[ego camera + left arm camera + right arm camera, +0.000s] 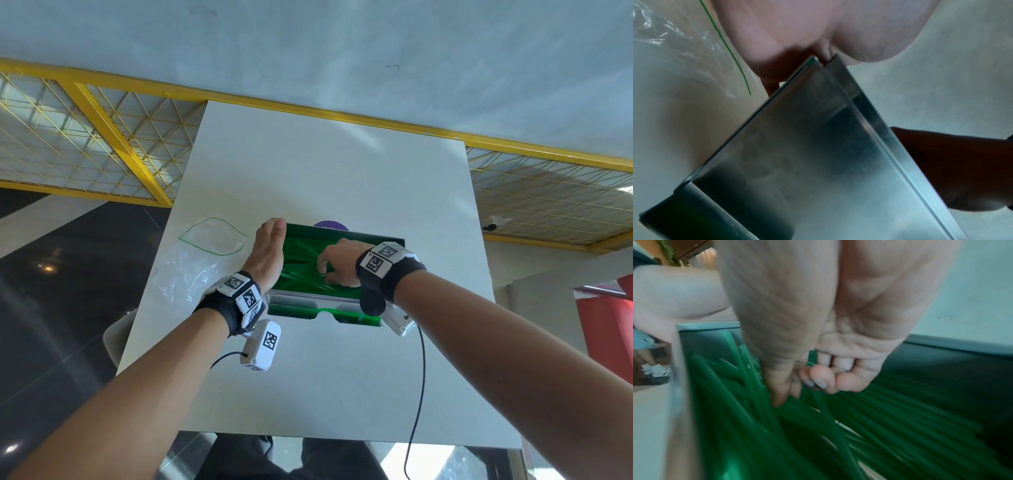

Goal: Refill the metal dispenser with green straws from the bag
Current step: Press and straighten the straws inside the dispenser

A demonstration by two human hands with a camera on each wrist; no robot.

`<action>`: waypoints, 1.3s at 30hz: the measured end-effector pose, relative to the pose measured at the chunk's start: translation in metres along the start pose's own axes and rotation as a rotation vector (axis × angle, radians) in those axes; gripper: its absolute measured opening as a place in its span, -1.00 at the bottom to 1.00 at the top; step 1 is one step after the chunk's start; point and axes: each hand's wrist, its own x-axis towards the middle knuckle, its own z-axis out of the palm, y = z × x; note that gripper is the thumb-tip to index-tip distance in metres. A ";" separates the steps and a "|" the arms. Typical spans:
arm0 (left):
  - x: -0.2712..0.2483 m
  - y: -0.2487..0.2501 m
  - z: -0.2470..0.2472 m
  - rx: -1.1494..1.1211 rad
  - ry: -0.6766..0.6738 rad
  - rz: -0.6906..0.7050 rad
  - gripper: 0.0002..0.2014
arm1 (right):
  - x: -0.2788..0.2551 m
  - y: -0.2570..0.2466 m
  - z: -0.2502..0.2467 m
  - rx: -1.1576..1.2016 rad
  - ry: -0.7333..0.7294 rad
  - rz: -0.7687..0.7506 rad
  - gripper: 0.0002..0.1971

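Right hand (337, 262) is down inside the dispenser (294, 297), fingers (825, 379) curled into the pile of green straws (301, 270); whether any straw is really pinched between them is not clear. Left hand (269, 251) stands flat against the dispenser's left end, fingers straight and pressed together, bracing the metal wall. From the left wrist view, that shiny side wall fills the frame, palm touching its top corner. Straws lie criss-crossed in the open top, and more green shows through the slot along the near front. The clear bag (202, 255), with its green zip line, lies crumpled on the white table (325, 377) just left of the left hand. Something purple (330, 224) peeks out behind the dispenser.
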 end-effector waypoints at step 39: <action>-0.005 0.007 -0.003 0.025 -0.013 0.008 -0.41 | -0.027 0.009 -0.014 0.400 0.142 -0.118 -0.31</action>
